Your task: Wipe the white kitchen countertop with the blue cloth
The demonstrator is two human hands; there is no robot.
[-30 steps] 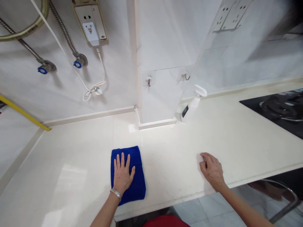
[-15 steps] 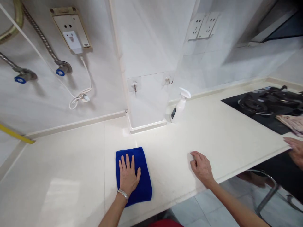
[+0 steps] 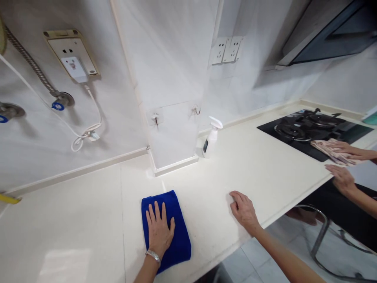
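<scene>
My left hand, with a silver bracelet at the wrist, lies flat on a folded blue cloth on the white countertop. Its fingers are spread over the cloth's upper part. Farther right, my right hand rests on the bare counter, apart from the cloth. Those fingers are curled together, and nothing shows in them. A white spray bottle stands upright behind both hands, beside the wall pillar.
At right, another person's hand presses a patterned cloth at the edge of a black gas hob; their other hand touches the counter's edge. A metal-framed chair stands below. Plugged socket at left.
The view has turned toward the right, bringing more of the hob and the other person's hands and cloth into sight. My hands keep their places, the left still on the blue cloth.
</scene>
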